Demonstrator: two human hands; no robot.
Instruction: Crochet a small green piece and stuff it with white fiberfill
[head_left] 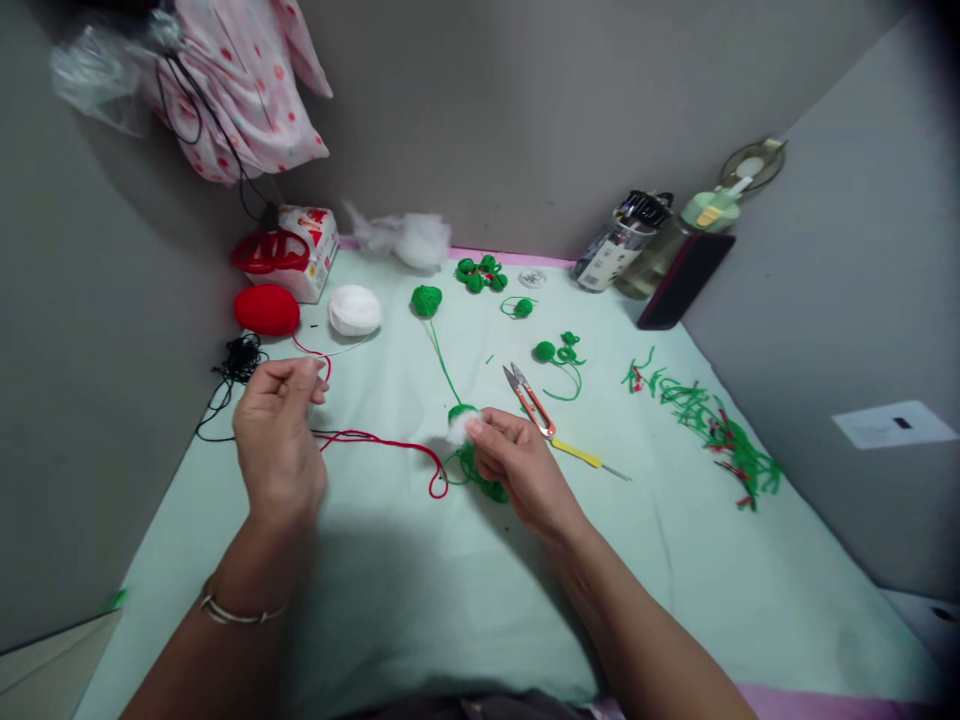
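My right hand (pixel 521 465) pinches a small tuft of white fibre stuffing (pixel 459 428) between thumb and fingers. Just behind and below that tuft lie green yarn loops (pixel 484 480), partly covered by the hand. A green strand runs from there up to a green yarn ball (pixel 427 300). My left hand (pixel 279 440) is raised at the left with its fingers curled in against the thumb; what they hold, if anything, is too small to tell. Close by it, a red yarn strand (pixel 390 441) trails over the cloth.
Orange-handled thread snips (pixel 531 400) and a yellow crochet hook (pixel 577 453) lie right of centre. Green crocheted pieces (pixel 481 274), a bigger stuffing clump (pixel 420 240), red yarn (pixel 267 310) and white yarn (pixel 355 310) sit behind. Yarn scraps (pixel 720 430), a phone (pixel 685 282) and a bottle (pixel 649 268) are rightward.
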